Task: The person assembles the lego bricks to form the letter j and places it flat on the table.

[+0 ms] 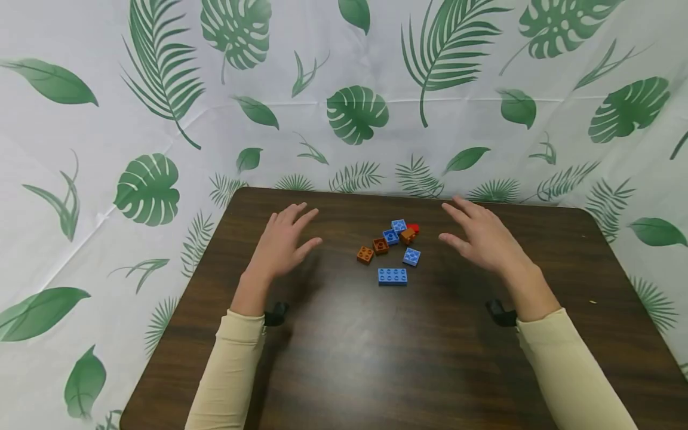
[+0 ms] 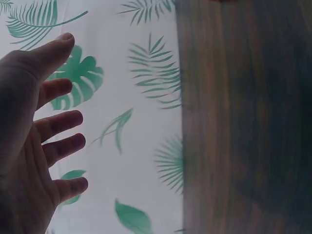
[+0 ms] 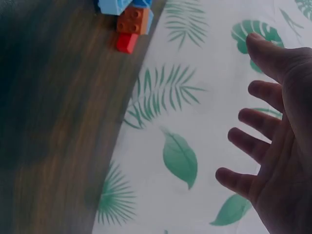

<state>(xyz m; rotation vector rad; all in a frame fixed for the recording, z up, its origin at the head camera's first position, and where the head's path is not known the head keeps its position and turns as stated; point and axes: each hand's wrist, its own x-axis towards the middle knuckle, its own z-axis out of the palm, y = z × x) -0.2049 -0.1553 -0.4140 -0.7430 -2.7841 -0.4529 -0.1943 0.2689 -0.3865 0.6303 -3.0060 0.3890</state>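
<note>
Fingers [image 1: 306,220]: spread wide, nothing in them. Left hand [image 1: 276,248] is off to the left of the 8 toy bricks [image 1: 380,245], right hand [image 1: 486,239] off to the right
Long blue brick [image 1: 392,276]: just 1, a 2x4, frontmost on the dark wood-grain tabletop [image 1: 344,370], studs up
Square blue bricks [image 1: 411,257]: 3, one sitting apart, two in the back cluster
Brown bricks [image 1: 365,255]: 3, two leftish, one right by the red
Red brick [image 1: 414,228]: 1, partly hidden behind that brown one
Backdrop [image 1: 301,125]: 1, white, green leaf print
</note>
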